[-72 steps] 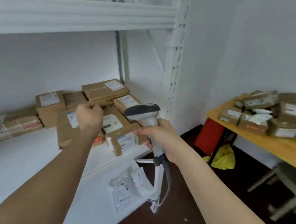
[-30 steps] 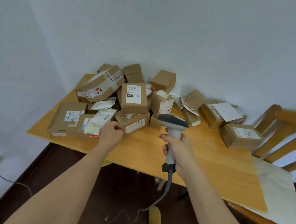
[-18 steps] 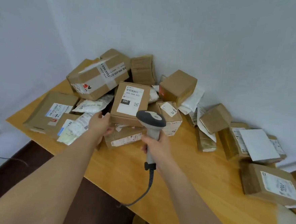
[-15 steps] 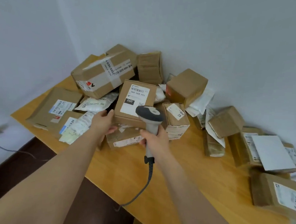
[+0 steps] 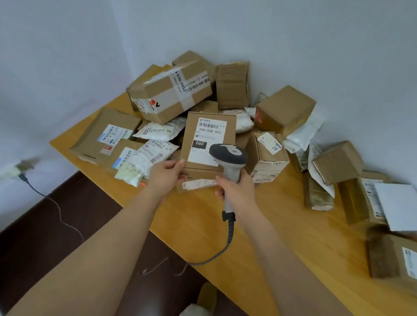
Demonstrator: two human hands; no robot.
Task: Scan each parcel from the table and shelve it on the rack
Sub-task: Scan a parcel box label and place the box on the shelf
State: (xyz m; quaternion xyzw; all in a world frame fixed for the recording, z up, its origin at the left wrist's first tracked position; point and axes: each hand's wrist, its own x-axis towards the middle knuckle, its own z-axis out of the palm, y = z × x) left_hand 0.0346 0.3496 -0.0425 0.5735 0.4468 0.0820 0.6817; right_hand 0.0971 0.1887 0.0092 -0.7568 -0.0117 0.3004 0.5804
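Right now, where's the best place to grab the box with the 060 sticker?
Probably its near left corner, from the left, where the left hand already pinches it. The box lies tilted on the pile with that edge free. The right hand is busy holding the scanner, and a side grip keeps the label uncovered for scanning.

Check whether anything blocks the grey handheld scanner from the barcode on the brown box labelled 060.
Nothing visible does. The grey handheld scanner in the right hand covers only the label's lower right corner; the barcode on the brown cardboard box labelled 060, held by the left hand, is exposed.
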